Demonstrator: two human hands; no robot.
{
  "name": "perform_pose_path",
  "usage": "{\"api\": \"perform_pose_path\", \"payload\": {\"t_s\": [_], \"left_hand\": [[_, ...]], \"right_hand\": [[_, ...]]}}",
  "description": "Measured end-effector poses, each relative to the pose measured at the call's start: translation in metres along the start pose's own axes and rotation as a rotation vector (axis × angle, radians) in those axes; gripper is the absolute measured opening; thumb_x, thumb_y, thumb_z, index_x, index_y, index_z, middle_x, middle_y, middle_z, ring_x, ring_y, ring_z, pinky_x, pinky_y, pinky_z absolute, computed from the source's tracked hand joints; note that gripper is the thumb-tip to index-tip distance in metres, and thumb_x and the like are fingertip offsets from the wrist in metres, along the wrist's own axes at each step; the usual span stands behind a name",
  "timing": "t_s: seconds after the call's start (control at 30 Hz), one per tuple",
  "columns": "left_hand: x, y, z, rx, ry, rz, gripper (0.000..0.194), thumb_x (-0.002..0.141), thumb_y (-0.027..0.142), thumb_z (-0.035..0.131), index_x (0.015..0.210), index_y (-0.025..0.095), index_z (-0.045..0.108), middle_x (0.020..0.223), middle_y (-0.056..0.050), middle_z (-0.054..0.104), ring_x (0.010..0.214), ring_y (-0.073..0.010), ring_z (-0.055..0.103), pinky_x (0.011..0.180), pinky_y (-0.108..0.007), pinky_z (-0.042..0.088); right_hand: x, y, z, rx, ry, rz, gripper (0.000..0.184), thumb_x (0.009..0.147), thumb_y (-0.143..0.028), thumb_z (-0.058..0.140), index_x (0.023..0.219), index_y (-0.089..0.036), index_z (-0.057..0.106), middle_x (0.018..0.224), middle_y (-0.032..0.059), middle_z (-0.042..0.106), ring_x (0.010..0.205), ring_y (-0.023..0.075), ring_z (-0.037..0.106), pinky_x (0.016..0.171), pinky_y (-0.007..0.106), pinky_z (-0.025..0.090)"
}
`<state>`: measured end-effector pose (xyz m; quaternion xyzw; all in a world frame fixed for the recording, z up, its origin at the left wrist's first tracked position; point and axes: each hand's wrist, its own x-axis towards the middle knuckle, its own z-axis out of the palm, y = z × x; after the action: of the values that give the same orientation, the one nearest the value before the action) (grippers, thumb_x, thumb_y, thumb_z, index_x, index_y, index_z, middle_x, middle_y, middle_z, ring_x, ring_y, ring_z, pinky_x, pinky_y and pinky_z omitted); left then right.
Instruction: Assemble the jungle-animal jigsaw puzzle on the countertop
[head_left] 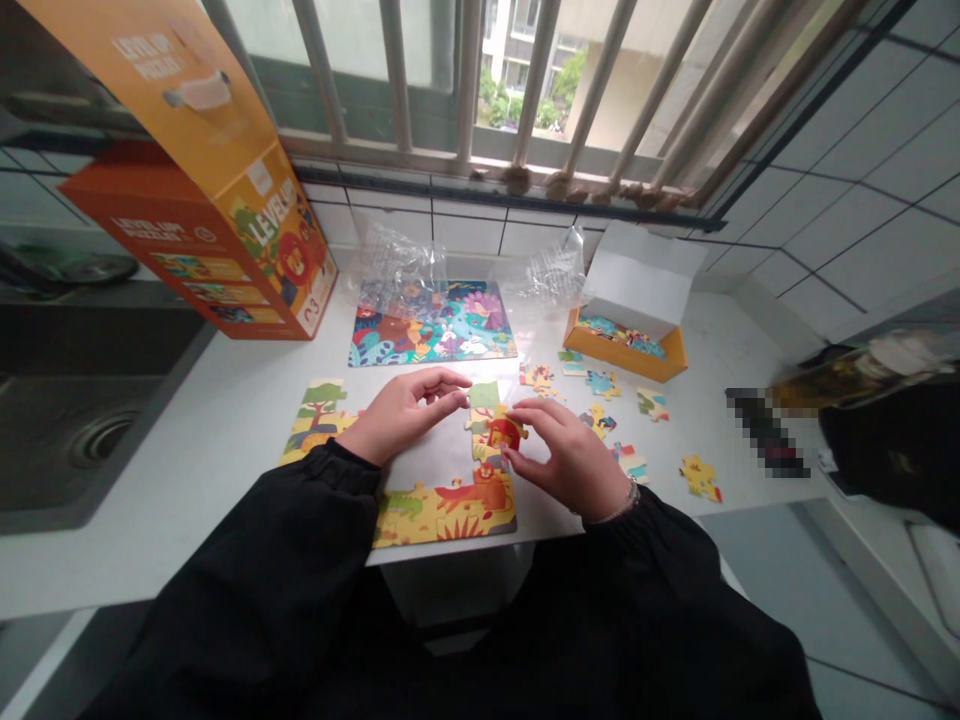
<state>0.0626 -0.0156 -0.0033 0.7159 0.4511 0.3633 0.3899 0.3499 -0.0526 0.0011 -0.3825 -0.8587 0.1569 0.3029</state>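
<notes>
one lion piece (501,433) pinched in right hand (566,458), at right side of puzzle (405,515), near front edge of surface (172,490); left hand (403,412) half-open, seemingly empty. likely fitting it in; next calls for aligning tabs, pressing flat.

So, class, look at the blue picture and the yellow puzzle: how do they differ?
The blue picture shows no gap where it is visible; the yellow puzzle has a bare middle.
Clear plastic covers part of the blue picture, while the left hand and right hand are at the yellow puzzle.
The blue picture is mostly dark blue, the yellow puzzle mostly yellow.
Both lie flat and show animals.
</notes>
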Motion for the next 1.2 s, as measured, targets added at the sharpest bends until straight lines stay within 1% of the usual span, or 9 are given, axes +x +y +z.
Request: {"api": "perform_pose_path", "payload": {"t_s": [0.07, 0.17, 0.3, 0.47, 0.57, 0.87, 1.07, 1.13, 1.2], "left_hand": [[0.0, -0.001, 0.003, -0.123, -0.027, -0.041, 0.047, 0.095, 0.057, 0.077, 0.123, 0.02, 0.075, 0.099, -0.006, 0.08, 0.092, -0.0211, 0.074, 0.085, -0.034, 0.056], [0.001, -0.006, 0.006, -0.21, 0.002, -0.127, 0.051, 0.09, 0.058, 0.081, 0.122, 0.019, 0.07, 0.081, -0.001, 0.072, 0.073, -0.0168, 0.067, 0.068, -0.028, 0.05], [0.002, -0.01, 0.002, -0.193, 0.118, -0.222, 0.049, 0.089, 0.055, 0.08, 0.119, 0.02, 0.066, 0.086, -0.002, 0.075, 0.073, -0.0168, 0.067, 0.065, -0.026, 0.046], [0.004, -0.013, -0.001, -0.058, 0.26, -0.29, 0.043, 0.088, 0.051, 0.077, 0.116, 0.02, 0.066, 0.071, 0.004, 0.064, 0.061, -0.0132, 0.055, 0.06, -0.026, 0.039], [0.004, -0.012, -0.002, -0.025, 0.276, -0.306, 0.042, 0.09, 0.048, 0.074, 0.121, 0.019, 0.066, 0.067, 0.007, 0.057, 0.059, -0.0127, 0.052, 0.061, -0.026, 0.039], [0.006, -0.02, -0.004, 0.052, 0.319, -0.294, 0.044, 0.089, 0.042, 0.066, 0.126, 0.018, 0.066, 0.066, 0.006, 0.058, 0.061, -0.0148, 0.053, 0.064, -0.029, 0.041], [0.006, -0.022, -0.005, 0.16, 0.398, -0.276, 0.042, 0.088, 0.032, 0.062, 0.128, 0.02, 0.068, 0.062, 0.008, 0.052, 0.058, -0.0148, 0.049, 0.064, -0.03, 0.039], [0.005, -0.019, -0.006, 0.219, 0.445, -0.296, 0.039, 0.088, 0.031, 0.062, 0.125, 0.02, 0.068, 0.062, 0.008, 0.054, 0.059, -0.0157, 0.052, 0.066, -0.03, 0.04], [0.005, -0.017, -0.008, 0.269, 0.502, -0.32, 0.037, 0.088, 0.03, 0.062, 0.124, 0.02, 0.068, 0.062, 0.007, 0.057, 0.061, -0.0169, 0.055, 0.069, -0.032, 0.042]], "right_hand": [[0.022, 0.004, 0.011, 0.038, 0.042, -0.071, 0.034, 0.099, -0.027, 0.075, 0.132, -0.024, 0.066, 0.134, 0.0135, 0.073, 0.126, 0.0294, 0.071, 0.109, 0.049, 0.061], [0.05, 0.014, 0.033, 0.101, 0.109, -0.117, 0.039, 0.098, -0.031, 0.078, 0.133, -0.024, 0.062, 0.124, 0.0116, 0.075, 0.115, 0.0281, 0.074, 0.101, 0.048, 0.064], [0.064, 0.029, 0.057, 0.187, 0.199, -0.068, 0.042, 0.096, -0.038, 0.079, 0.132, -0.025, 0.06, 0.126, 0.0101, 0.073, 0.103, 0.0243, 0.073, 0.092, 0.044, 0.064], [0.059, 0.044, 0.056, 0.119, 0.292, 0.137, 0.015, 0.098, -0.025, 0.061, 0.112, -0.023, 0.065, 0.106, 0.0054, 0.07, 0.085, 0.0192, 0.064, 0.078, 0.036, 0.057], [0.057, 0.048, 0.052, 0.11, 0.302, 0.219, 0.016, 0.095, -0.021, 0.056, 0.106, -0.022, 0.067, 0.097, 0.0037, 0.067, 0.079, 0.0177, 0.061, 0.072, 0.033, 0.052], [0.058, 0.05, 0.055, 0.127, 0.316, 0.294, 0.018, 0.093, -0.019, 0.054, 0.102, -0.021, 0.069, 0.098, 0.0034, 0.069, 0.078, 0.0176, 0.06, 0.078, 0.033, 0.05], [0.059, 0.047, 0.053, 0.06, 0.186, 0.2, 0.014, 0.088, -0.016, 0.055, 0.09, -0.022, 0.067, 0.092, 0.0029, 0.064, 0.078, 0.0185, 0.057, 0.082, 0.033, 0.05], [0.061, 0.044, 0.053, 0.013, 0.15, 0.183, 0.014, 0.09, -0.017, 0.055, 0.09, -0.022, 0.068, 0.096, 0.005, 0.067, 0.086, 0.0206, 0.061, 0.088, 0.034, 0.051], [0.061, 0.043, 0.053, -0.094, 0.173, 0.237, 0.017, 0.092, -0.018, 0.054, 0.093, -0.022, 0.07, 0.102, 0.0083, 0.071, 0.101, 0.0247, 0.064, 0.1, 0.039, 0.05]]}}
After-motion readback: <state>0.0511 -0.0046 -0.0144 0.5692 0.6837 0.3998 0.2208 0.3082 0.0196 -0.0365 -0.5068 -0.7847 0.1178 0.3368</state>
